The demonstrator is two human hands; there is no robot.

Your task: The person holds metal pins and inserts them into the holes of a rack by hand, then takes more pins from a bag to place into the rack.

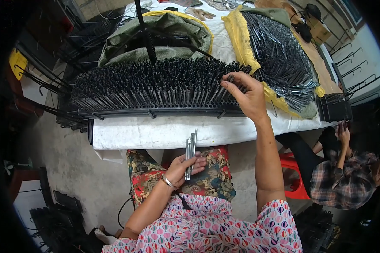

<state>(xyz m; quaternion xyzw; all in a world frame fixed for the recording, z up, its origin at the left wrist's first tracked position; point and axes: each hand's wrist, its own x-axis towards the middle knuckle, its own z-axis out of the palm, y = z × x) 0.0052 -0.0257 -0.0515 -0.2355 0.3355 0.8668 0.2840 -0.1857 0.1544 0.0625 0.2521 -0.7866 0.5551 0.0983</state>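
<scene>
A small bundle of thin silvery metal rods (pixel 191 147) stands up from my left hand (pixel 180 169), which is closed around its lower part above my lap. Over the right end of a black rack (pixel 173 112), my right hand (pixel 252 96) pinches the dark top of a metal rod (pixel 231 78) between thumb and fingers. How far down that rod reaches is hard to tell, as others crowd behind it. Rows of upright rods (pixel 156 84), dark at their tips, fill the rack.
Behind the rack sits an open green sack (pixel 114 44). A yellow-edged sack (pixel 236 31) heaped with loose rods (pixel 278 55) lies back right. White cloth (pixel 164 133) covers the table. At right, a co-worker in a plaid shirt (pixel 342 181) sits by a red stool (pixel 297 177). Hooked racks (pixel 33 80) stand left.
</scene>
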